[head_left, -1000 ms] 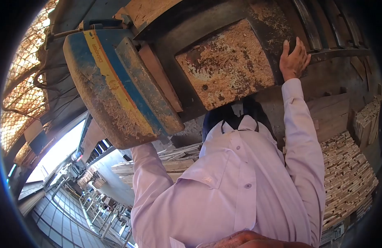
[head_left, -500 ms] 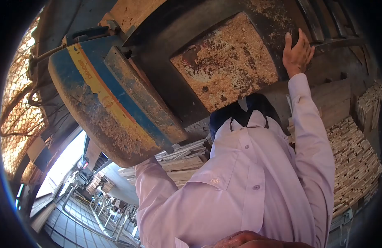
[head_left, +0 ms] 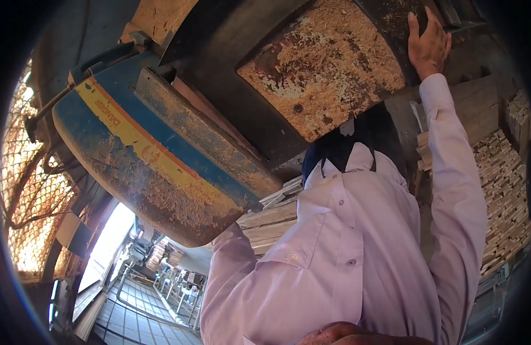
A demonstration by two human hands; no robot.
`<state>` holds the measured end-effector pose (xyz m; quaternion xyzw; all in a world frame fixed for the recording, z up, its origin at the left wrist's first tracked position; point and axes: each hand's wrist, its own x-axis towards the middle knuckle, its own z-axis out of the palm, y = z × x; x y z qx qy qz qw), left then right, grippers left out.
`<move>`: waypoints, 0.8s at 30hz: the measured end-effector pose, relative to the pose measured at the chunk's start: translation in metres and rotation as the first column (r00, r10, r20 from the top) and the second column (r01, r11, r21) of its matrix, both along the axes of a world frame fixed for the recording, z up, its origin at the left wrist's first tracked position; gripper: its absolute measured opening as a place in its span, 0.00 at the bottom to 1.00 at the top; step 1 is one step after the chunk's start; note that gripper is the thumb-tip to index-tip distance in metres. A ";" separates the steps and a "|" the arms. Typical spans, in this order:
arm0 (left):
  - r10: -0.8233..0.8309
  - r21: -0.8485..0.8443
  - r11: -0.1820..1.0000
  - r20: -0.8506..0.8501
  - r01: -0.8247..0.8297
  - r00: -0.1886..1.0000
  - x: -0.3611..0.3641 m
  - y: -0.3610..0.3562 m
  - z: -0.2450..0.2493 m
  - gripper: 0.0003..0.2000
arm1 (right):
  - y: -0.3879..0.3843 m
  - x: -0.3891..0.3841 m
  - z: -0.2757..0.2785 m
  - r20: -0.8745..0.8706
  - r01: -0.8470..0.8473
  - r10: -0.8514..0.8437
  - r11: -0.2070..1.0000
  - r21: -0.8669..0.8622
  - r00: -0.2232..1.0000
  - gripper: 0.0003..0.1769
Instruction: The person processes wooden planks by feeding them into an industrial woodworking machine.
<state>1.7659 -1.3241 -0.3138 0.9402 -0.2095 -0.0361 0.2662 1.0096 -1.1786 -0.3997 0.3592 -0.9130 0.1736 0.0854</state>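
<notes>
Workshop floor (head_left: 145, 313), marked with grid lines, recedes at lower left; wire mesh (head_left: 35, 201) borders the far left, and stacked wood strips (head_left: 504, 201) stand at right. Guard (head_left: 133, 172): blue housing coated with sawdust, located left of the dark table (head_left: 219, 63). Its yellow band (head_left: 152, 152) carries the legible word DANGER. Pocket mark on the shirt (head_left: 334, 247): too small to read. Long axis of the guard: diagonal, upper left to lower right, with the lower end over the left sleeve (head_left: 231, 250). A brown strip (head_left: 191, 94) lies along its inner side. Right hand (head_left: 431, 46): at the right edge of the table, fingers released, extended and spread. Left hand: hidden by the guard; finger state cannot be told. Clearance: a sawdust-covered panel (head_left: 329, 69) separates guard and right hand; boards (head_left: 274, 224) show between guard and shirt.
</notes>
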 end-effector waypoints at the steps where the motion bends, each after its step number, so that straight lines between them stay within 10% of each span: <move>1: -0.004 -0.002 1.000 0.001 0.004 1.000 0.000 -0.001 0.002 0.53 | -0.002 0.004 0.006 -0.012 0.012 -0.012 1.000 0.023 1.000 0.32; 24: 0.071 -0.019 0.997 -0.044 -0.072 0.996 0.000 0.011 -0.001 0.53 | 0.002 -0.008 -0.011 0.073 0.014 -0.012 1.000 -0.027 0.997 0.35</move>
